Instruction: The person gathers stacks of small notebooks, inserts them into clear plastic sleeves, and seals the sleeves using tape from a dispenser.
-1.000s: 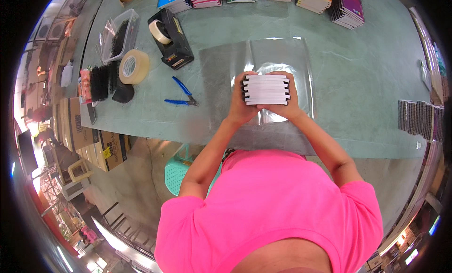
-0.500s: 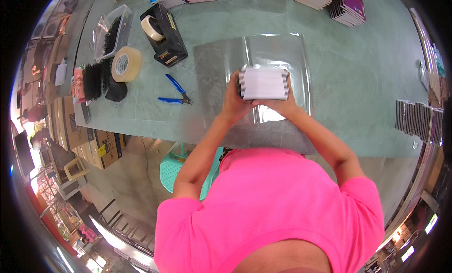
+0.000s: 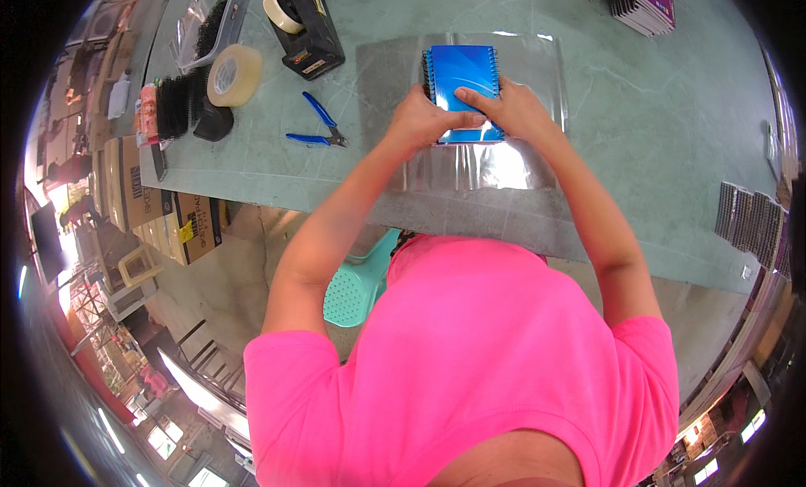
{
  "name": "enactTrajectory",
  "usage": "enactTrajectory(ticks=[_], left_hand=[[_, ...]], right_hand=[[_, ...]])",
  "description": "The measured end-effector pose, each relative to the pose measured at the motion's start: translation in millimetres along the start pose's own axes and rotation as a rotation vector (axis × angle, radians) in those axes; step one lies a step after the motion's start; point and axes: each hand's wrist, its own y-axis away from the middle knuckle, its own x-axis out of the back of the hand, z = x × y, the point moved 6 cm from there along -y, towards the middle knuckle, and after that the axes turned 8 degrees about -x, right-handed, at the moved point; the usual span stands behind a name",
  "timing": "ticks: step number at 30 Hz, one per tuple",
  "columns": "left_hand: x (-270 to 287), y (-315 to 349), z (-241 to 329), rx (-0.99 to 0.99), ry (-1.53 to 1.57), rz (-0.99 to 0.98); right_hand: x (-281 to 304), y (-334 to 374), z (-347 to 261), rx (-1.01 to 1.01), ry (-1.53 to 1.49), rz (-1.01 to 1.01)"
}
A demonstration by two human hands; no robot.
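Note:
A stack of small spiral notebooks (image 3: 463, 71) with a shiny blue cover on top sits between my hands, with wire coils along both its left and right sides. My left hand (image 3: 424, 117) grips the lower left side, its thumb lying across the cover. From the right, my right hand (image 3: 516, 111) closes on the stack, thumb also pressed on the blue cover. The fingers under and behind the notebooks are hidden. Beneath the stack, a clear plastic sheet (image 3: 386, 71) is spread on the green table (image 3: 655, 151). Whether the stack touches the sheet, I cannot tell.
Blue-handled cutters (image 3: 336, 138) lie left of the sheet. Beyond them are a black tape dispenser (image 3: 317, 38), a tape roll (image 3: 245, 75), black coils (image 3: 175, 105) and a clear tub (image 3: 233, 25). Purple notebooks (image 3: 642, 7) stand far right, more spiral-bound ones (image 3: 747, 218) at the right edge.
The stack has been turned from showing its white page edges to showing its blue cover. Both thumbs now lie on top. The view has shifted, so the table items appear higher.

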Motion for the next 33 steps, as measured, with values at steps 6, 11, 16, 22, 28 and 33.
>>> enactTrajectory(ticks=[6, 11, 16, 22, 28, 33], left_hand=[[11.8, 0.4, -8.6, -0.106, -0.557, 0.061], [16.9, 2.4, -23.3, -0.255, -0.396, 0.261], [18.0, 4.5, -16.7, -0.202, -0.375, 0.299], [-36.0, 75.2, 60.7, -0.484, -0.207, 0.376], [-163.1, 54.2, 11.2, -0.828, -0.736, 0.202], [-169.1, 46.9, -2.7, -0.808, -0.815, 0.195]], right_hand=[[-4.1, -7.3, 5.8, 0.049, 0.062, 0.031], [-7.3, -1.9, -3.8, 0.086, 0.151, 0.145], [-7.2, -0.6, -3.8, 0.046, 0.128, 0.107], [28.8, 4.5, 18.0, -0.027, -0.083, 0.005], [90.2, 21.1, 46.9, 0.111, -0.287, 0.19], [104.5, 35.4, 124.5, -0.068, -0.23, 0.042]])
